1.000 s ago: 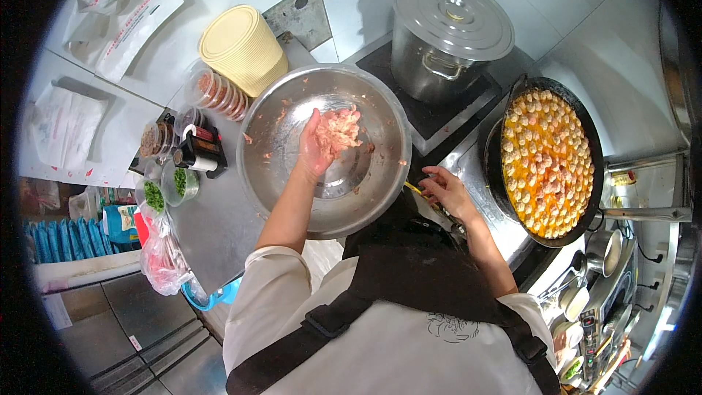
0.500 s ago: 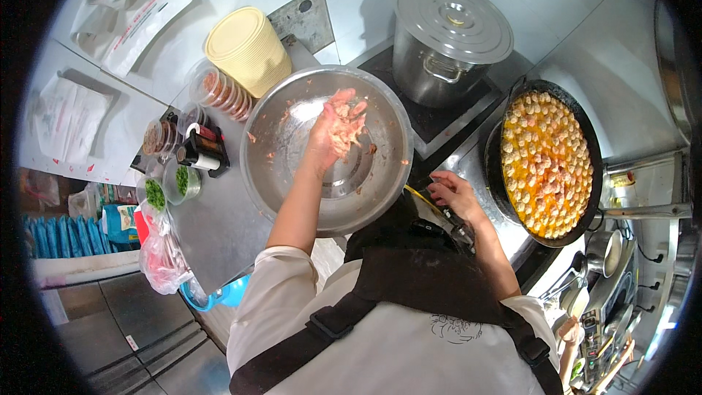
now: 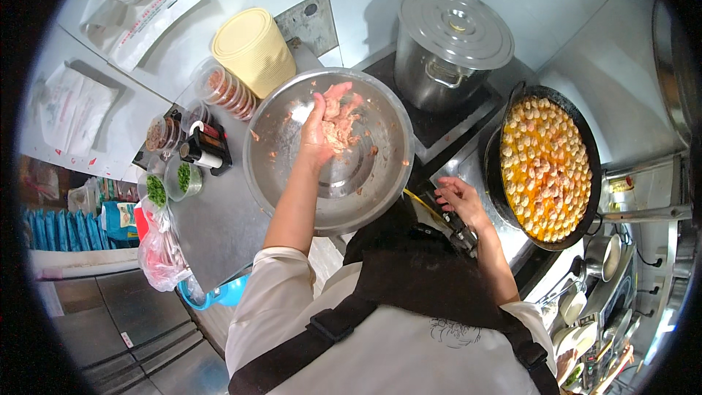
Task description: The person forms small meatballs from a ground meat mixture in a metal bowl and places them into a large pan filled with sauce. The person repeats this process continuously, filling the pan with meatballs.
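My left hand (image 3: 315, 137) is over a wide steel mixing bowl (image 3: 276, 192) and holds a sticky lump of pale pink raw minced meat (image 3: 339, 126) in its palm and fingers. Scraps of the same meat cling to the bowl's inner wall. My right hand (image 3: 462, 201) hovers between the bowl and a large black pan, its fingers loosely bent and apart, with nothing visible in them. Many small meatballs (image 3: 547, 168) sit in orange-yellow liquid in that black pan (image 3: 597, 179), at the right.
Behind the bowl stands a lidded steel stockpot (image 3: 446, 77). To the left are a stack of cream lids (image 3: 256, 51), clear tubs of reddish food (image 3: 223, 91), tubs of chopped greens (image 3: 184, 178) and a black-and-white bottle rack (image 3: 208, 153). Plastic bags (image 3: 157, 252) hang at the counter's left edge.
My left hand has turned and shifted slightly left, with the meat spread more along its right side. My right hand has moved slightly right and down. The view has shifted a little.
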Tool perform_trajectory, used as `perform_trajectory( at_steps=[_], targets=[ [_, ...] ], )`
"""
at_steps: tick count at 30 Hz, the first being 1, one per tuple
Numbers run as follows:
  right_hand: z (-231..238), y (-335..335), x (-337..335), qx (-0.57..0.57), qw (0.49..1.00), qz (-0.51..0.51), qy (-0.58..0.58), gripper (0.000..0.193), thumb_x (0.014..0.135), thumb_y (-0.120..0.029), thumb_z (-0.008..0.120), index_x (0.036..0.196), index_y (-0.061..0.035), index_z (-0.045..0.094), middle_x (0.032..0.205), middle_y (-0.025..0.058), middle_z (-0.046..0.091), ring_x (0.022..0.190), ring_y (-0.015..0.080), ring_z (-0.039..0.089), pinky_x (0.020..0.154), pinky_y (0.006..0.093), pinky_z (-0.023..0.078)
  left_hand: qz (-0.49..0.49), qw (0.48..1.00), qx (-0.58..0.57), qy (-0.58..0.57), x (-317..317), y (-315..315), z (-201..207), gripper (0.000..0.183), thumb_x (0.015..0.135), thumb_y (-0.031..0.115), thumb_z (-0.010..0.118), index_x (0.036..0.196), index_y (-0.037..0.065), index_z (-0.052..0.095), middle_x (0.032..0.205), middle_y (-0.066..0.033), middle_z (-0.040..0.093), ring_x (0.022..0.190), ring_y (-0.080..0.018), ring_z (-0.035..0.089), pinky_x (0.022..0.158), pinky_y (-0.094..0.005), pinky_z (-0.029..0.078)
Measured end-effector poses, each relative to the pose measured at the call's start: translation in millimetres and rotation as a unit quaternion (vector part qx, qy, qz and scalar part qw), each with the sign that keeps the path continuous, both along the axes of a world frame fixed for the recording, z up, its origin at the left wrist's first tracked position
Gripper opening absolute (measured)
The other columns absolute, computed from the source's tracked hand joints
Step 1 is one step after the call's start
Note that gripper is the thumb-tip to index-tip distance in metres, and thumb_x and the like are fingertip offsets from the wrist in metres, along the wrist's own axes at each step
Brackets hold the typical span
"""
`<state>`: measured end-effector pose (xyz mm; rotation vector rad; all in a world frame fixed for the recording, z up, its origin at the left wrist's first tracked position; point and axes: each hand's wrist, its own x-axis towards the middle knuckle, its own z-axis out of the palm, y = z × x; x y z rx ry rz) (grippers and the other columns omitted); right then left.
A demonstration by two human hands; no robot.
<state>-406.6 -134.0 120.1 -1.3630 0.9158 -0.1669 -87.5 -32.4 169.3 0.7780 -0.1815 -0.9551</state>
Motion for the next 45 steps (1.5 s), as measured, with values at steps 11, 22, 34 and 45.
perform_trajectory(
  at_steps=[11,22,34,45],
  targets=[
    [-4.4,0.5,-6.2,0.020,0.999,-0.020,-0.016,0.027,0.090,-0.013,0.056,0.116,-0.0061,0.054,0.095,0.0046,0.064,0.080,0.0108,0.060,0.065,0.0243,0.051,0.029,0.999,-0.014,-0.034,-16.2,-5.2,11.3,0.018,0.085,0.012,0.063,0.101,0.005,0.056,0.080,0.0003,0.057,0.063,-0.0072,0.049,0.056,-0.0219,0.043],
    [54.7,4.2,55.4,-0.165,0.982,0.026,-0.088,0.026,0.087,-0.008,0.059,0.112,-0.0042,0.056,0.090,0.0061,0.066,0.078,0.0119,0.062,0.067,0.0256,0.050,0.023,0.946,0.050,-0.320,-33.3,-12.3,-1.4,0.008,0.084,0.006,0.063,0.090,0.003,0.057,0.083,-0.0017,0.058,0.071,-0.0071,0.052,0.064,-0.0230,0.044],
    [92.6,-7.1,132.1,-0.458,0.868,0.115,-0.153,0.022,0.072,0.000,0.062,0.094,0.0002,0.062,0.072,0.0123,0.060,0.062,0.0157,0.060,0.061,0.0274,0.050,-0.153,0.688,0.132,-0.697,-62.5,-17.1,-8.6,0.019,0.081,0.014,0.050,0.094,0.002,0.057,0.083,-0.0212,0.061,0.083,-0.0374,0.060,0.074,-0.0423,0.046],
    [43.9,-101.6,-91.6,0.060,0.906,-0.332,-0.257,0.016,0.088,-0.013,0.054,0.101,-0.0034,0.056,0.091,0.0077,0.059,0.078,0.0136,0.054,0.065,0.0245,0.045,-0.036,0.648,0.238,-0.722,28.1,-8.5,-149.4,0.032,0.080,0.022,0.061,0.108,0.007,0.057,0.107,-0.0118,0.058,0.105,-0.0310,0.053,0.094,-0.0431,0.035]
  ],
)
